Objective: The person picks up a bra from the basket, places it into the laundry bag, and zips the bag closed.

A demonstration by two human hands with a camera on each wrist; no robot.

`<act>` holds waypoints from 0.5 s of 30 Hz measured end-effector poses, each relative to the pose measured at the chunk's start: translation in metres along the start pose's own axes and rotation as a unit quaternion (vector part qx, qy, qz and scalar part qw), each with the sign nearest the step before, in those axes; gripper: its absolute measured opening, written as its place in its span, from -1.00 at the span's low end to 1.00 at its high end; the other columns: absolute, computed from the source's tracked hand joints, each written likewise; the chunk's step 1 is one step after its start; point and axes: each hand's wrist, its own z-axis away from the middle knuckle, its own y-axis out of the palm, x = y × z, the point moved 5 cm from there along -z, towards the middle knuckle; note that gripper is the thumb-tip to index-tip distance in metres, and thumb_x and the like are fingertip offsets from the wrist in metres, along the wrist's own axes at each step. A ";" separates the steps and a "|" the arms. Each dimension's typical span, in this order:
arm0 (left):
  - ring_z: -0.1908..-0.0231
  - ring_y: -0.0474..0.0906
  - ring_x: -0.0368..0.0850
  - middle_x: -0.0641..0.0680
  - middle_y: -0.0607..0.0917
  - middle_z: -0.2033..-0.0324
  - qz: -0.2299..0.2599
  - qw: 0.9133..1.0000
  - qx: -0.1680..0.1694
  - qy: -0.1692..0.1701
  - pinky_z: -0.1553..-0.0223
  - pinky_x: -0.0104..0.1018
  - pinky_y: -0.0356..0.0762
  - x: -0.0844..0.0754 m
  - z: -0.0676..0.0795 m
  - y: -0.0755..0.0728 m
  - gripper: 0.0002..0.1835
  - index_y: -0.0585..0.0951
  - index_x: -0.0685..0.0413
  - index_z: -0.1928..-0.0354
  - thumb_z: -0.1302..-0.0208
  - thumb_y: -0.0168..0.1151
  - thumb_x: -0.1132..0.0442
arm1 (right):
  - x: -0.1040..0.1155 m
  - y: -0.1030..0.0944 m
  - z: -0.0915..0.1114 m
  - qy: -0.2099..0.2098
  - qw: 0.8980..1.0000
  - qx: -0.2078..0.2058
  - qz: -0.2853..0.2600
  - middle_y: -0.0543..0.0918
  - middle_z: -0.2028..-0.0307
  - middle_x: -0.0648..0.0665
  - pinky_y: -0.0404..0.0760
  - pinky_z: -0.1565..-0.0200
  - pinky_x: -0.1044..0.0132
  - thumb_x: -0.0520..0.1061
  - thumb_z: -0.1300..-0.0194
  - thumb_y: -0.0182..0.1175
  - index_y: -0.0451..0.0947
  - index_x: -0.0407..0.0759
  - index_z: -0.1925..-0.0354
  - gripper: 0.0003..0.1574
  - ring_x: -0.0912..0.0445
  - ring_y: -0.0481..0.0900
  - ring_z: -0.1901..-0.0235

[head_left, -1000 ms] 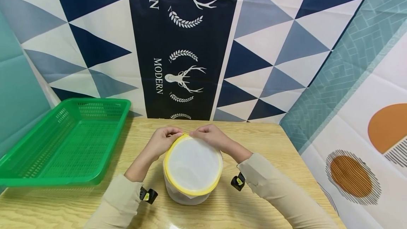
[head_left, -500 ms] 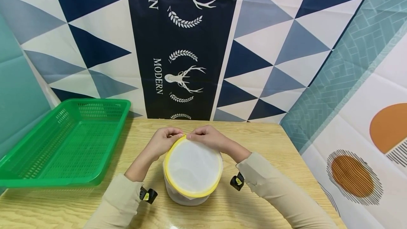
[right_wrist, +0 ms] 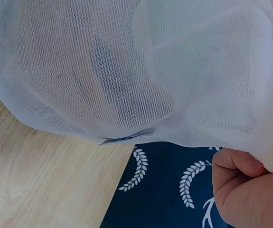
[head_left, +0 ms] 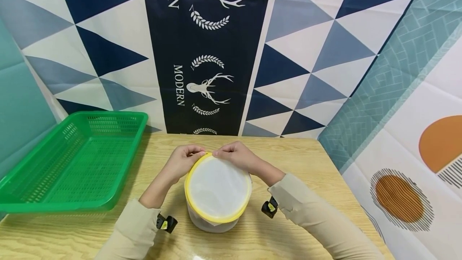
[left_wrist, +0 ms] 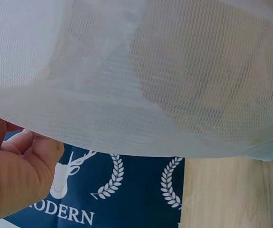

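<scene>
A round white mesh laundry bag (head_left: 219,187) with a yellow rim (head_left: 221,220) stands upright on the table between my forearms. My left hand (head_left: 183,162) pinches the rim at its far side, thumb on top. Close beside it, my right hand (head_left: 237,156) pinches the same stretch of rim, fingertips nearly meeting the left ones. In the left wrist view, the mesh wall (left_wrist: 127,104) fills most of the picture, above my left hand (left_wrist: 20,171). The right wrist view has my curled right hand (right_wrist: 245,185) at the bag's edge, with blurred shapes showing through the mesh.
A green plastic basket (head_left: 117,187) with perforated walls stands on the left of the wooden table (head_left: 296,159). Behind the table hangs a patterned cloth (head_left: 205,43), and another patterned cloth (head_left: 404,139) lines the right side.
My right fingertips have shifted slightly left along the rim, closer to the left hand. The left hand keeps its pinch, and the bag stays nearly in place.
</scene>
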 end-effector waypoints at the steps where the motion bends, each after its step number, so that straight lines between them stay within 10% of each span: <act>1: 0.39 0.52 -0.17 0.11 0.62 0.28 0.000 1.000 -0.002 -0.002 0.37 -0.37 0.54 0.000 0.000 0.000 -0.79 0.59 0.14 0.20 -0.22 0.07 0.19 | 0.003 0.000 0.003 0.004 1.000 -0.001 -0.003 0.63 0.41 -0.10 0.57 0.55 0.32 -0.03 -0.22 0.08 0.60 -0.23 0.20 -0.67 0.23 0.54 0.63; 15: 0.52 0.47 -0.19 0.11 0.61 0.31 0.014 1.000 -0.004 -0.027 0.53 -0.42 0.46 0.002 -0.001 0.000 -0.79 0.59 0.11 0.19 -0.22 0.06 0.18 | -0.014 -0.006 -0.002 0.040 0.999 -0.017 -0.022 0.65 0.43 -0.08 0.57 0.54 0.31 0.07 -0.18 0.10 0.60 -0.16 0.17 -0.61 0.19 0.58 0.63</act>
